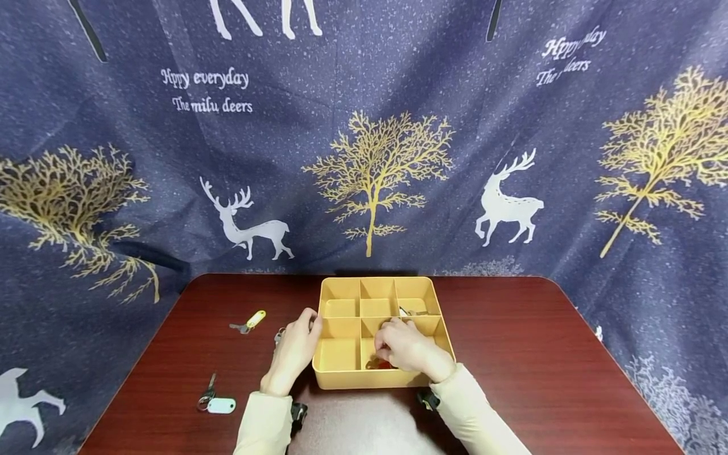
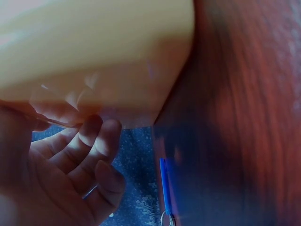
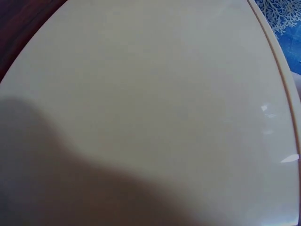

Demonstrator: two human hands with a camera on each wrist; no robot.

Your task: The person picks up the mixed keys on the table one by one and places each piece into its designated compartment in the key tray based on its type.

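Two cream sleeves (image 1: pixel 267 423) come in at the bottom edge, nearest the camera, and lead to the hands at a yellow tray (image 1: pixel 341 376) on the dark red worktop (image 1: pixel 540 354). The right hand (image 1: pixel 406 351) reaches down into the tray's front middle compartment, fingers bent over a small red thing (image 1: pixel 380 364) lying on the floor of that compartment; whether the fingers pinch it or only touch it cannot be told, since the hand covers most of it. The right wrist view shows only the tray's pale wall, close and blurred. The left hand (image 1: pixel 296 347) rests against the tray's left wall from outside, fingers loosely bent along it and grasping nothing; in the left wrist view its fingers (image 2: pixel 89 141) lie against the tray's lower corner. Just behind this hand, a bit of metal (image 1: pixel 279 333) shows on the worktop, too hidden to identify. The tray has six compartments in two rows; in the back right one lies a key (image 1: pixel 411 311). Left of the tray, well apart from it, a key with a yellow tag (image 1: pixel 250 321) lies on the worktop, and nearer the front left edge another key with a white tag (image 1: pixel 216 402). Behind the worktop hangs a dark blue cloth (image 1: pixel 364 126) printed with white deer and golden trees.
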